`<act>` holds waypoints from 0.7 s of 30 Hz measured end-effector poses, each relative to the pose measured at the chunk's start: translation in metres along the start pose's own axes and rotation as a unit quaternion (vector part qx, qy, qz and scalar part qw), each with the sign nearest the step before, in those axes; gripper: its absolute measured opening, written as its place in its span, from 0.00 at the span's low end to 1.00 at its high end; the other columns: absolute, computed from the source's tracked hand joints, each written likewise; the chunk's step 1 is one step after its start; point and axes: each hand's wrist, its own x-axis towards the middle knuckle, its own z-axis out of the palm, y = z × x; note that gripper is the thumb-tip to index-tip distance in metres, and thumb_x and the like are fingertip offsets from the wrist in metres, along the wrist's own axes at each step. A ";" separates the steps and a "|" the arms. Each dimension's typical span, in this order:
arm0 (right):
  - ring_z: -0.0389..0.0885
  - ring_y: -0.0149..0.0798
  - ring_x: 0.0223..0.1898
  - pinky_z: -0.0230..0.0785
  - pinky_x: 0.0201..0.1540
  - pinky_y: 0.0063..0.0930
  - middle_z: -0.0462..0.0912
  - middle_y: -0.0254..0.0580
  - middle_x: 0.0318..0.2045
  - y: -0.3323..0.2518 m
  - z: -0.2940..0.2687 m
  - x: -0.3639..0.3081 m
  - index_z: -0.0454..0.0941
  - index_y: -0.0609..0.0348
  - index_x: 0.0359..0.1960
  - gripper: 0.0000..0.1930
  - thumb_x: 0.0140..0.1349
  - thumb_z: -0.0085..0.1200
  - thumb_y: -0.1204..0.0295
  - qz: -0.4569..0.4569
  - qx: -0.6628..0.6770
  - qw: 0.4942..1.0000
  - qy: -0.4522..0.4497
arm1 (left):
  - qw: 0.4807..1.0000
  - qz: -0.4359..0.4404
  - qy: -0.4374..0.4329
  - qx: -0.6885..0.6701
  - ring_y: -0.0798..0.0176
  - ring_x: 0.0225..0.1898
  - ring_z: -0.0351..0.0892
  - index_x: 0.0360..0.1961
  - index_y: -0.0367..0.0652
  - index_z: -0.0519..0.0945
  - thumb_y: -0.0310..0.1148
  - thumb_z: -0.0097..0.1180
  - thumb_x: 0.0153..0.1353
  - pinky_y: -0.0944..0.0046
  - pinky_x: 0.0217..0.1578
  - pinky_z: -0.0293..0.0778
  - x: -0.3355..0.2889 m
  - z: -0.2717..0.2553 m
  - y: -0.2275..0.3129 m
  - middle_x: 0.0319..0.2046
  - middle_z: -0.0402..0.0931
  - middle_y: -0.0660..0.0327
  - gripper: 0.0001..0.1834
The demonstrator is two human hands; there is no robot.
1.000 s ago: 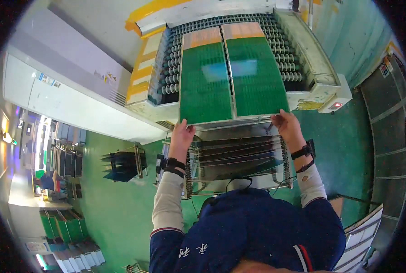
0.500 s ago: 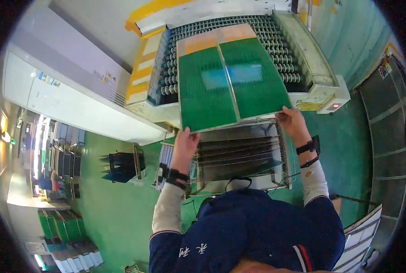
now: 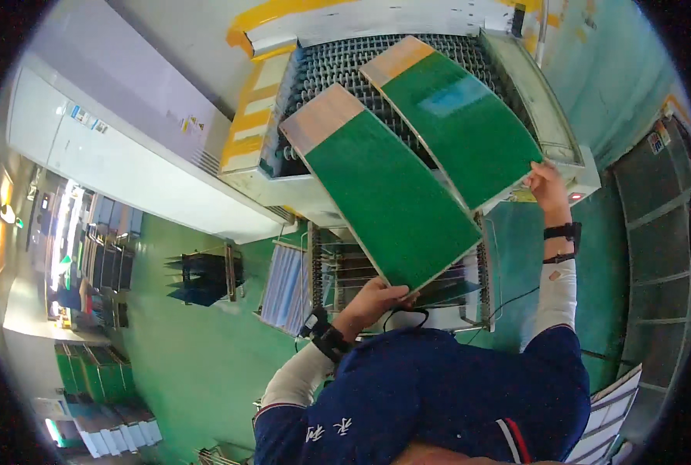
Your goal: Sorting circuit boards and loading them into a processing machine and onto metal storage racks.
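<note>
Two long green panels, each with a copper-pink far end, look like circuit board blanks. My left hand (image 3: 373, 301) pinches the near corner of the left green panel (image 3: 396, 198), which slants from the roller conveyor toward my chest. My right hand (image 3: 547, 184) grips the near right corner of the right green panel (image 3: 465, 124). That panel lies farther off, mostly above the rollers (image 3: 330, 66), and a bluish reflection shows on it. A gap separates the two panels along most of their length. Thumbs lie on top; the fingers beneath are partly hidden.
Below the panels stands a rack (image 3: 314, 267) with thin sheets in it. The white machine wall (image 3: 144, 182) runs along the left. Another rack with dark panels (image 3: 202, 275) stands on the green floor, and grey framed screens (image 3: 655, 256) line the right.
The panels, side by side before, are now apart and turned. My left hand has drawn its panel toward my body and rightward; my right hand has shifted right and slightly farther away.
</note>
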 end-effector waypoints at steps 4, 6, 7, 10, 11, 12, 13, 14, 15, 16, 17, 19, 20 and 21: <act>0.75 0.32 0.23 0.67 0.29 0.26 0.75 0.33 0.18 -0.012 -0.016 0.000 0.73 0.52 0.24 0.08 0.61 0.58 0.72 -0.023 0.044 0.999 0.019 | 0.994 -0.040 -0.038 0.092 0.63 0.43 0.80 0.52 0.33 0.76 0.32 0.55 0.66 0.63 0.48 0.75 0.004 -0.014 -0.016 0.46 0.80 0.56 0.17; 0.74 0.32 0.21 0.66 0.28 0.25 0.72 0.32 0.15 -0.019 -0.028 0.003 0.71 0.50 0.24 0.09 0.62 0.57 0.72 -0.020 0.074 0.993 0.089 | 0.993 -0.073 -0.001 0.095 0.62 0.46 0.80 0.53 0.33 0.75 0.34 0.55 0.67 0.61 0.49 0.76 0.003 -0.014 -0.018 0.47 0.79 0.57 0.18; 0.74 0.32 0.21 0.66 0.26 0.26 0.71 0.32 0.14 -0.020 -0.029 0.005 0.71 0.50 0.25 0.09 0.62 0.57 0.72 -0.030 0.083 0.993 0.082 | 0.993 -0.072 0.000 0.093 0.62 0.46 0.80 0.53 0.33 0.75 0.34 0.55 0.67 0.61 0.49 0.76 0.005 -0.015 -0.013 0.47 0.79 0.57 0.18; 0.74 0.32 0.20 0.66 0.26 0.26 0.72 0.33 0.15 -0.023 -0.041 0.019 0.72 0.50 0.27 0.07 0.61 0.57 0.72 -0.045 0.061 0.996 0.045 | 0.997 -0.032 0.055 -0.045 0.60 0.49 0.78 0.54 0.33 0.74 0.35 0.54 0.67 0.58 0.50 0.76 0.011 -0.021 0.014 0.49 0.77 0.57 0.19; 0.74 0.32 0.20 0.66 0.26 0.26 0.72 0.33 0.15 -0.025 -0.040 0.025 0.72 0.50 0.27 0.07 0.61 0.57 0.72 -0.044 0.058 0.996 0.044 | 0.996 -0.002 0.055 -0.073 0.59 0.50 0.78 0.54 0.34 0.73 0.35 0.53 0.68 0.56 0.51 0.75 0.012 -0.024 0.025 0.50 0.77 0.57 0.19; 0.74 0.33 0.21 0.66 0.26 0.27 0.73 0.33 0.16 -0.028 -0.028 0.031 0.72 0.51 0.27 0.07 0.61 0.57 0.72 -0.049 0.047 0.997 0.041 | 0.993 0.032 0.058 -0.099 0.58 0.51 0.77 0.55 0.35 0.72 0.35 0.53 0.68 0.55 0.52 0.75 0.014 -0.025 0.034 0.50 0.76 0.57 0.18; 0.75 0.33 0.22 0.67 0.27 0.28 0.74 0.33 0.17 -0.029 -0.018 0.039 0.72 0.51 0.27 0.07 0.61 0.58 0.72 -0.055 0.038 0.997 0.038 | 0.990 0.030 0.076 -0.114 0.57 0.52 0.77 0.55 0.37 0.72 0.33 0.51 0.69 0.54 0.55 0.73 0.012 -0.024 0.039 0.51 0.76 0.58 0.17; 0.75 0.33 0.22 0.67 0.27 0.28 0.74 0.33 0.17 -0.030 -0.012 0.048 0.72 0.51 0.27 0.07 0.61 0.58 0.72 -0.053 0.039 0.997 0.034 | 0.990 0.032 0.080 -0.115 0.57 0.52 0.77 0.55 0.37 0.72 0.33 0.51 0.69 0.54 0.55 0.73 0.016 -0.031 0.031 0.51 0.76 0.58 0.17; 0.74 0.33 0.22 0.66 0.27 0.29 0.74 0.33 0.17 -0.033 -0.005 0.058 0.73 0.52 0.26 0.08 0.62 0.58 0.69 -0.052 0.018 0.998 -0.011 | 0.988 0.038 0.065 -0.133 0.56 0.53 0.76 0.57 0.38 0.71 0.32 0.51 0.69 0.51 0.57 0.72 0.026 -0.043 0.015 0.53 0.75 0.57 0.18; 0.74 0.34 0.21 0.66 0.27 0.29 0.73 0.34 0.17 -0.035 0.001 0.072 0.73 0.53 0.25 0.10 0.62 0.58 0.66 -0.051 0.000 0.997 -0.056 | 0.986 0.045 0.052 -0.149 0.54 0.55 0.76 0.58 0.39 0.70 0.32 0.51 0.69 0.48 0.60 0.70 0.030 -0.043 0.008 0.54 0.75 0.56 0.19; 0.74 0.34 0.21 0.66 0.27 0.29 0.73 0.34 0.17 -0.033 0.001 0.088 0.73 0.53 0.25 0.10 0.62 0.58 0.66 -0.051 0.002 0.997 -0.058 | 0.986 0.047 0.055 -0.148 0.54 0.55 0.76 0.58 0.39 0.70 0.32 0.51 0.69 0.48 0.60 0.70 0.034 -0.040 -0.004 0.54 0.75 0.56 0.19; 0.79 0.35 0.34 0.72 0.37 0.31 0.80 0.37 0.31 -0.027 -0.031 0.127 0.76 0.56 0.35 0.07 0.63 0.56 0.67 0.004 0.024 0.993 -0.117 | 0.981 0.036 0.032 -0.190 0.54 0.57 0.74 0.60 0.39 0.68 0.31 0.50 0.69 0.46 0.60 0.70 0.041 -0.015 -0.015 0.57 0.72 0.56 0.20; 0.81 0.36 0.40 0.75 0.43 0.32 0.83 0.39 0.39 -0.026 -0.042 0.143 0.78 0.58 0.40 0.09 0.64 0.55 0.67 0.030 0.036 0.989 -0.143 | 0.982 0.033 0.028 -0.186 0.54 0.57 0.74 0.60 0.39 0.68 0.31 0.50 0.69 0.46 0.60 0.70 0.041 -0.002 -0.013 0.57 0.72 0.56 0.20; 0.82 0.39 0.41 0.75 0.46 0.35 0.83 0.40 0.40 -0.022 -0.034 0.155 0.77 0.59 0.45 0.12 0.65 0.54 0.65 0.046 0.058 0.997 -0.009 | 0.985 0.005 0.010 -0.174 0.54 0.57 0.74 0.60 0.39 0.67 0.31 0.50 0.69 0.45 0.60 0.70 0.039 0.010 -0.010 0.58 0.72 0.56 0.20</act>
